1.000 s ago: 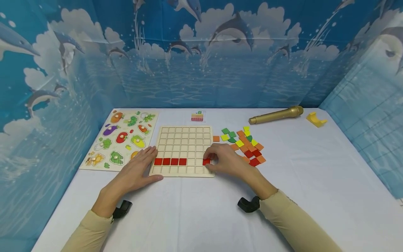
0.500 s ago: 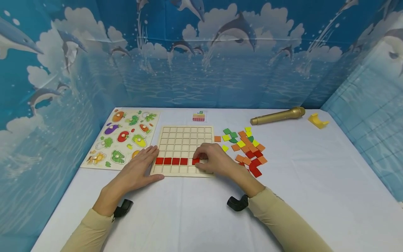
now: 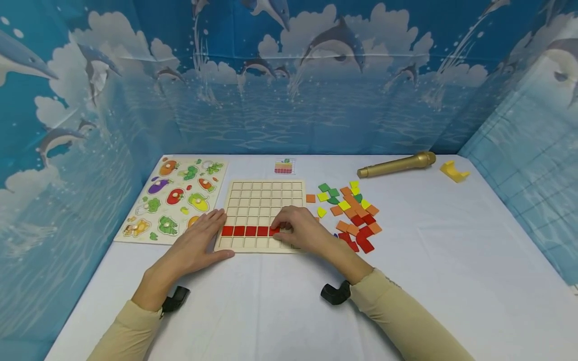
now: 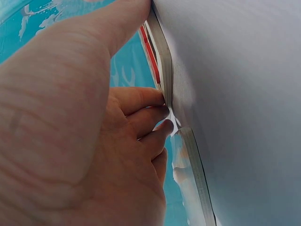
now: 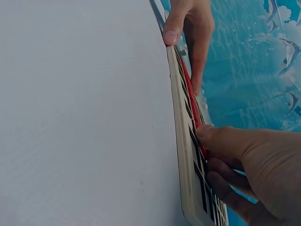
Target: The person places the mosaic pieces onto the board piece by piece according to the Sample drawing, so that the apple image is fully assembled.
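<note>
A pale wooden grid board (image 3: 265,195) lies flat on the white table. Several red square tiles (image 3: 239,230) form a line from its left side, in the second row from the bottom. My right hand (image 3: 300,228) pinches another red square tile (image 3: 274,231) between thumb and fingers at the right end of that line. In the right wrist view the thumb (image 5: 214,135) presses low at the board's surface. My left hand (image 3: 194,245) rests against the board's left edge with fingers extended, the thumb at the front left corner. In the left wrist view its fingertips meet the board's side.
Loose red, orange, yellow and green tiles (image 3: 354,208) lie scattered right of the board. A vegetable puzzle board (image 3: 171,200) is at the left. Behind stand a small picture card (image 3: 284,166), a gold microphone (image 3: 397,164) and a yellow curved piece (image 3: 453,172).
My right hand has slid left across the board with the red tile, from the right edge to the end of the red line. My left hand has stayed in place.
</note>
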### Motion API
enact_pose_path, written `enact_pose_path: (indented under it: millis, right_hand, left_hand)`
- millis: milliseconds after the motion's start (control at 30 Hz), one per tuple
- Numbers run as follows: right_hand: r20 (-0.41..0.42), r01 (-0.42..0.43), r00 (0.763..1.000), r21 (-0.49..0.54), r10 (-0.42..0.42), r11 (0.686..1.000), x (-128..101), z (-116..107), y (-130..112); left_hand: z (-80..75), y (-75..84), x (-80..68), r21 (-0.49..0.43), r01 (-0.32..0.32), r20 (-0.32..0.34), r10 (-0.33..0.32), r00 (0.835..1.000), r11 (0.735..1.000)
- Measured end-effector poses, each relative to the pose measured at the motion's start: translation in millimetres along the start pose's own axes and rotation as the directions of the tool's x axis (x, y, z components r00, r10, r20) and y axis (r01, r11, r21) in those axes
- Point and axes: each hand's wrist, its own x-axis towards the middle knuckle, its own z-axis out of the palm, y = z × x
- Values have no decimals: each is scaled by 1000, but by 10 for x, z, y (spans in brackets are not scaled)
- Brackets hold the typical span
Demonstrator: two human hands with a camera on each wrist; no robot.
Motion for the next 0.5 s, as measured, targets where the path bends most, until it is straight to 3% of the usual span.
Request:
enact_pose_path:
  millis: [233, 500]
  right_hand:
    - [-8, 29, 1000, -31, -29, 999, -63, -48, -6]
    - [-93, -32, 995, -10, 31, 999, -253, -289, 174]
  left_hand:
    - [7, -4, -3, 7, -6, 0, 6, 1000, 1000]
    - [-4, 5, -6, 11, -8, -1, 8, 1000, 1000]
